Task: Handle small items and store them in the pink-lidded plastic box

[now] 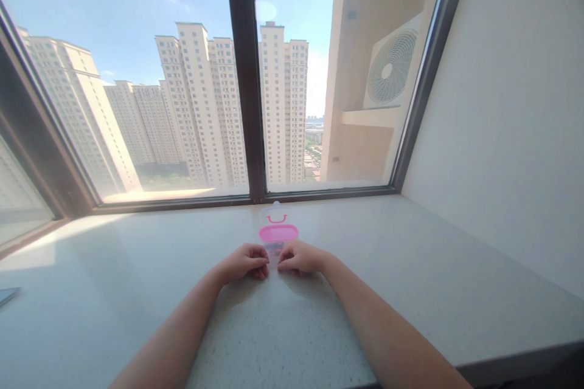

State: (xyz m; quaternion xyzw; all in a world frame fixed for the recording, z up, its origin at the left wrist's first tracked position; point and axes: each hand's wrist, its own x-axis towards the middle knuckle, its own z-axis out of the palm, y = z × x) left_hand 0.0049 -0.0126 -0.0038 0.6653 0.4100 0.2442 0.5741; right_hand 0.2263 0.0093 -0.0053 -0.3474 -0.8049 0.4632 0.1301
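My left hand rests on the pale speckled sill with its fingers curled in and closed. Facing it, my right hand is curled the same way, thumb and fingers pressed together. A narrow gap separates the fingertips. Whether either hand pinches something small is hidden. Right behind them stands a small oval plastic box with a pink rim and a see-through front, partly covered by the hands. Something dark shows through that front, too small to name. Behind the rim is a clear lid with a pink curved handle.
The speckled stone sill spreads to both sides, its front edge at lower right. A dark window frame rises behind the box. A white wall bounds the right. A flat grey object lies at the far left edge.
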